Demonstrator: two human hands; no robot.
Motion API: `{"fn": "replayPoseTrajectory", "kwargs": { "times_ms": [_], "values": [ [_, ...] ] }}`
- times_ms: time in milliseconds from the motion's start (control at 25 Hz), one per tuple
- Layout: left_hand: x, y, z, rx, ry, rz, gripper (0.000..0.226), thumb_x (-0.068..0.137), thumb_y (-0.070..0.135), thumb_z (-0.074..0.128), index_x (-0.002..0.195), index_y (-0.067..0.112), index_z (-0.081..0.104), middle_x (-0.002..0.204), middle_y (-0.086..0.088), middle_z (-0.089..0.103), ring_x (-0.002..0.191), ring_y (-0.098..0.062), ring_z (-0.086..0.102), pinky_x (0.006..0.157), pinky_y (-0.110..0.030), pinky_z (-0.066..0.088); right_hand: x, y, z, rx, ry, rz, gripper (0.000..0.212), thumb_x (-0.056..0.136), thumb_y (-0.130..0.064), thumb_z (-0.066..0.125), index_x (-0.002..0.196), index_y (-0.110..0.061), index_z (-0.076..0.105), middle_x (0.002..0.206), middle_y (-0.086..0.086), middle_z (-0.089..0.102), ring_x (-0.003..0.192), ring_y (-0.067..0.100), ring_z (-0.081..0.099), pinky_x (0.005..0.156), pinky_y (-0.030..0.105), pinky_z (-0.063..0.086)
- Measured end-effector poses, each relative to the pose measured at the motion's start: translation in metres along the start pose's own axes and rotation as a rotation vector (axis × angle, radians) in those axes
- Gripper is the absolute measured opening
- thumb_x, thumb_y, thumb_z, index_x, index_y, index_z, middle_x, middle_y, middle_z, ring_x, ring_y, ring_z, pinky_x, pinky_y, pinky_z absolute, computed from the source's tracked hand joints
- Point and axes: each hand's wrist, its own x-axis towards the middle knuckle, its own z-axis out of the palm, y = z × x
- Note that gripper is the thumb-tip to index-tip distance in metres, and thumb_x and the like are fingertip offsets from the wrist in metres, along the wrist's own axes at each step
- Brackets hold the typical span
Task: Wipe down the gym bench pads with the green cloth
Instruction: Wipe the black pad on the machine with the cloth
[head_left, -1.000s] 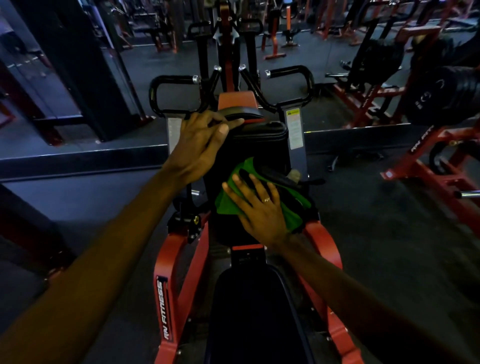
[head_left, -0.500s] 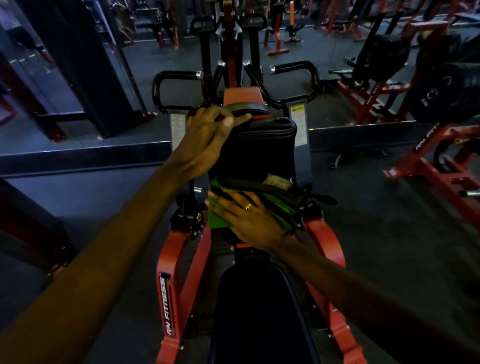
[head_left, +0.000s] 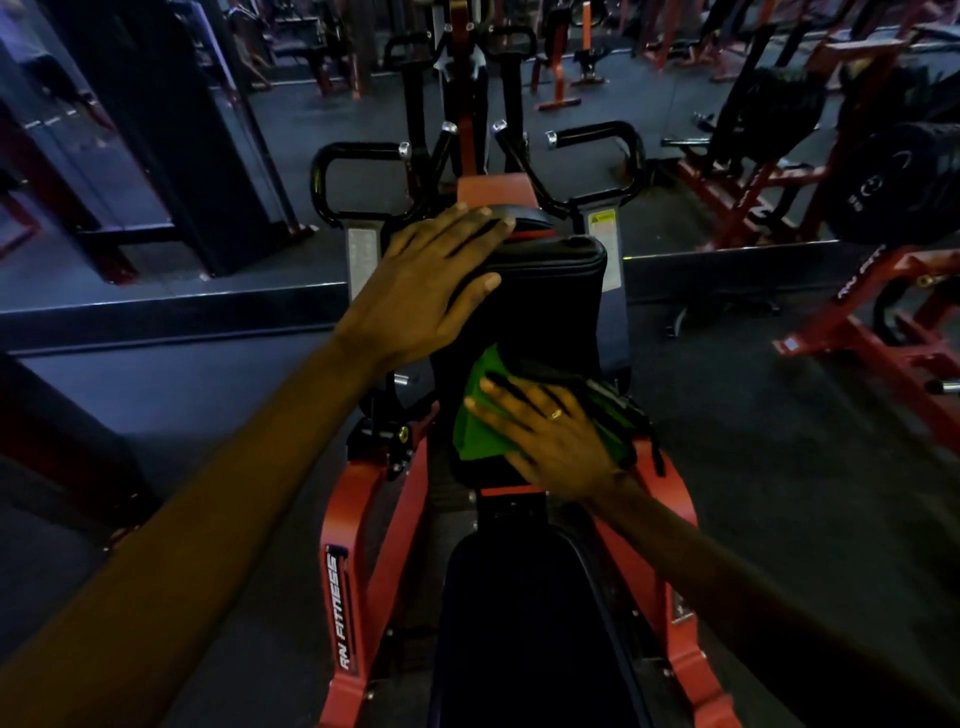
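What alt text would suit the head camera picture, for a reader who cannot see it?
A person's right hand presses a green cloth against the lower face of an upright black padded bench pad, while the left hand rests open on the pad's top edge. The pad belongs to a red metal-framed gym machine.

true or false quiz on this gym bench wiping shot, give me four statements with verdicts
1. The right hand presses the green cloth against the upright pad. True.
2. The left hand grips a spray bottle. False: it rests flat on the pad's top, holding nothing.
3. The machine frame is blue. False: it is red.
4. A ring shows on the right hand. True.
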Motion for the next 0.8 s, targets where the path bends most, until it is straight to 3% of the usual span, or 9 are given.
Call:
{"fn": "replayPoseTrajectory", "kwargs": {
  "times_ms": [200,280,400,480,560,680,800],
  "values": [
    [0.002,-0.003,0.005,-0.12,0.058,0.054,0.05,0.107,0.037,0.039,0.151,0.014,0.043,0.154,-0.011,0.044,0.143,-0.027,0.04,0.118,-0.041,0.033,0.044,0.013,-0.019,0.108,0.156,0.285,0.069,0.09,-0.041,0.057,0.154,-0.033,0.03,0.161,-0.003,0.028,0.149,0.022,0.02,0.118,0.045,0.016],
    [0.002,-0.002,0.004,-0.134,0.044,0.026,0.049,0.108,0.038,0.038,0.151,0.015,0.044,0.155,-0.009,0.044,0.144,-0.025,0.039,0.12,-0.035,0.029,0.032,-0.004,-0.008,0.068,0.093,0.214,0.073,0.088,-0.038,0.056,0.154,-0.032,0.027,0.161,-0.004,0.025,0.148,0.023,0.019,0.118,0.044,0.013],
    [0.002,0.0,0.003,-0.16,0.053,0.015,0.047,0.108,0.037,0.037,0.149,0.015,0.047,0.154,-0.008,0.045,0.144,-0.024,0.039,0.119,-0.024,0.022,0.004,-0.038,0.011,-0.075,-0.046,-0.01,0.073,0.085,-0.027,0.057,0.153,-0.034,0.033,0.161,-0.01,0.03,0.138,0.019,0.033,0.104,0.039,0.028],
    [0.002,0.001,0.003,-0.172,0.061,-0.001,0.046,0.109,0.037,0.036,0.148,0.016,0.048,0.154,-0.007,0.045,0.143,-0.024,0.039,0.119,-0.023,0.022,0.015,-0.05,0.013,-0.045,-0.076,-0.039,0.067,0.087,-0.02,0.051,0.152,-0.032,0.039,0.16,-0.01,0.034,0.14,0.017,0.032,0.099,0.038,0.03],
    [0.002,0.002,0.004,-0.179,0.057,-0.011,0.046,0.109,0.038,0.036,0.149,0.018,0.048,0.154,-0.006,0.045,0.143,-0.024,0.039,0.119,-0.027,0.025,0.048,-0.059,0.009,0.026,-0.099,-0.06,0.065,0.087,-0.016,0.042,0.151,-0.026,0.042,0.16,-0.006,0.034,0.146,0.018,0.029,0.101,0.039,0.028],
    [0.002,0.002,0.004,-0.174,0.031,-0.025,0.047,0.108,0.039,0.037,0.15,0.02,0.046,0.155,-0.006,0.043,0.144,-0.024,0.038,0.119,-0.025,0.021,0.079,-0.068,0.009,0.071,-0.104,-0.041,0.06,0.091,-0.004,0.028,0.142,-0.017,0.055,0.151,0.0,0.048,0.141,0.019,0.043,0.103,0.039,0.029],
    [0.0,0.001,0.004,-0.16,0.051,-0.029,0.047,0.108,0.04,0.038,0.15,0.019,0.047,0.154,-0.007,0.044,0.142,-0.025,0.04,0.117,-0.018,0.017,0.04,-0.062,0.02,-0.055,-0.181,-0.208,0.058,0.096,0.0,0.022,0.14,-0.016,0.058,0.15,0.0,0.05,0.139,0.02,0.047,0.115,0.041,0.028]
  ]
}}
